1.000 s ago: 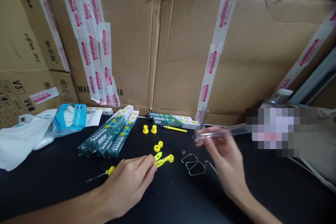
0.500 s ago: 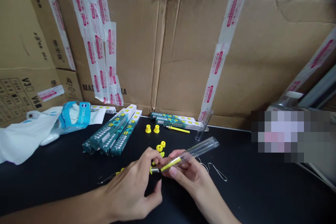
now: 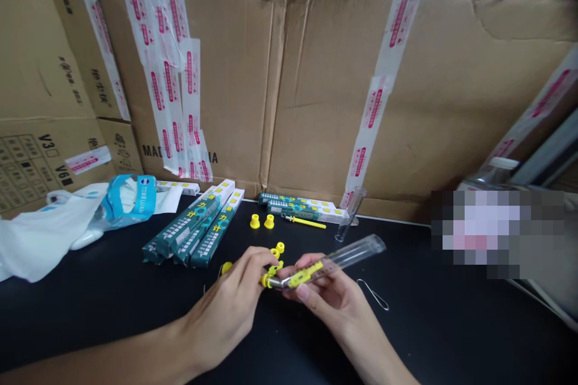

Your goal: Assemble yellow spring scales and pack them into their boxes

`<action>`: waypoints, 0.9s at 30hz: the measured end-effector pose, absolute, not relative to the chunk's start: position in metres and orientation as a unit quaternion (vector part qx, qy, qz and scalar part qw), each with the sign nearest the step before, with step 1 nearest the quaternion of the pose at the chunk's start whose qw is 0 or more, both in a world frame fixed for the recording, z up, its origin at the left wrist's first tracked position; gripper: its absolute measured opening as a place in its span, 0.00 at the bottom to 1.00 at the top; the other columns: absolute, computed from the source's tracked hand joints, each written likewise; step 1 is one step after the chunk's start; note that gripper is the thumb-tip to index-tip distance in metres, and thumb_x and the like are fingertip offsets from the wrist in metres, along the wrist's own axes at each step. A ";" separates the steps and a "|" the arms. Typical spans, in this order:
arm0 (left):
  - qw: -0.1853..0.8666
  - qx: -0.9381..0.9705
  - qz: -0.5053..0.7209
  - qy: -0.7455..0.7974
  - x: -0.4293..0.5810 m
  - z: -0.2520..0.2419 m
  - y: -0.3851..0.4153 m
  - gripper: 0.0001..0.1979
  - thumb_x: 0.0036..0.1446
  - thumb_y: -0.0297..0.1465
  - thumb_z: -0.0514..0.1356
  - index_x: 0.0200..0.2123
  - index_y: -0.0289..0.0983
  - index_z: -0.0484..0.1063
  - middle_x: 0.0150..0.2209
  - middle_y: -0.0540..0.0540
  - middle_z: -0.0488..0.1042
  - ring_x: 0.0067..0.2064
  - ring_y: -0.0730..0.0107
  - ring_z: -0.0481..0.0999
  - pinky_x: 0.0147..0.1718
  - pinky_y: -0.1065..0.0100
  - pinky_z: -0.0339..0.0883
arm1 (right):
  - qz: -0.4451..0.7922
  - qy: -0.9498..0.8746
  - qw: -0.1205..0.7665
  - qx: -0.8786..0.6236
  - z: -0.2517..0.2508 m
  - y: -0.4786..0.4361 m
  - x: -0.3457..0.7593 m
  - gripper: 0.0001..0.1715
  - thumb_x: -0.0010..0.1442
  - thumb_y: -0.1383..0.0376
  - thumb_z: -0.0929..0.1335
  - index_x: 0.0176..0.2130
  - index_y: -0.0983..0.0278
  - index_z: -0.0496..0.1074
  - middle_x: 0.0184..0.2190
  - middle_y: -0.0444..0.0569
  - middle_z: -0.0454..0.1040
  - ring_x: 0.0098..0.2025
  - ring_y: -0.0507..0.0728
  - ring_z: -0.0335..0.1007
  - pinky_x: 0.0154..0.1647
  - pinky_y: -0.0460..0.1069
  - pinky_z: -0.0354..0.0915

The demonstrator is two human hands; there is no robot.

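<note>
Nearest us, our left hand [image 3: 235,301] pinches the yellow end of a yellow tool [image 3: 289,280] between its fingertips, while our right hand [image 3: 332,298] closes around a clear tube [image 3: 347,257] with the tool partly inside, both held just above the black surface [image 3: 451,325]. A wire hook [image 3: 372,295] lies just right of them. Farther back lie yellow caps [image 3: 262,221], green boxes [image 3: 198,230] and a cardboard wall [image 3: 316,90].
</note>
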State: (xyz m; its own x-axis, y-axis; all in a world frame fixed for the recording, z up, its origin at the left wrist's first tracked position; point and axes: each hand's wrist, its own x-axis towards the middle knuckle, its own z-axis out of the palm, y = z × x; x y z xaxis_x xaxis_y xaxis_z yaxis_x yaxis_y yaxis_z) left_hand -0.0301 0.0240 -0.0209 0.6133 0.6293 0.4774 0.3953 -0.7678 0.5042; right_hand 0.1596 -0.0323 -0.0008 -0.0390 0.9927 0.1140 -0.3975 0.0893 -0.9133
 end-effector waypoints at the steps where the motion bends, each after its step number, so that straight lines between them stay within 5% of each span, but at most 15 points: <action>1: 0.188 0.873 0.329 0.307 -0.029 -0.020 0.025 0.18 0.63 0.18 0.47 0.50 0.43 0.63 0.47 0.45 0.74 0.47 0.63 0.78 0.47 0.62 0.73 | 0.576 -0.430 0.601 -0.349 0.000 -0.033 0.159 0.17 0.53 0.59 0.79 0.39 0.60 0.74 0.37 0.46 0.83 0.42 0.56 0.81 0.48 0.51 0.73; 4: 0.230 0.856 0.324 0.332 -0.028 -0.015 0.025 0.14 0.63 0.21 0.51 0.47 0.43 0.64 0.42 0.48 0.79 0.44 0.62 0.81 0.44 0.63 0.75 | 0.572 -0.435 0.596 -0.359 -0.001 -0.033 0.159 0.16 0.55 0.59 0.78 0.40 0.59 0.74 0.39 0.47 0.83 0.44 0.57 0.80 0.51 0.52 0.72; 11: 0.367 0.798 0.340 0.337 -0.025 -0.012 0.020 0.22 0.62 0.25 0.54 0.57 0.46 0.55 0.46 0.51 0.80 0.38 0.69 0.84 0.41 0.69 0.77 | 0.554 -0.446 0.604 -0.361 0.000 -0.032 0.158 0.15 0.56 0.60 0.77 0.41 0.59 0.73 0.44 0.48 0.82 0.50 0.59 0.78 0.54 0.54 0.70; 19: 0.416 0.746 0.405 0.325 -0.021 -0.021 0.023 0.19 0.58 0.25 0.59 0.49 0.45 0.58 0.49 0.53 0.69 0.32 0.75 0.82 0.34 0.71 0.78 | 0.556 -0.466 0.597 -0.343 0.001 -0.035 0.152 0.13 0.57 0.62 0.76 0.41 0.58 0.73 0.43 0.46 0.81 0.48 0.57 0.78 0.50 0.52 0.72; 27: 0.377 0.773 0.371 0.352 -0.021 -0.014 0.027 0.24 0.48 0.26 0.72 0.45 0.45 0.65 0.42 0.56 0.73 0.34 0.73 0.79 0.35 0.71 0.74 | 0.531 -0.457 0.612 -0.367 0.001 -0.032 0.155 0.15 0.54 0.64 0.78 0.40 0.60 0.73 0.40 0.45 0.82 0.46 0.55 0.79 0.51 0.50 0.72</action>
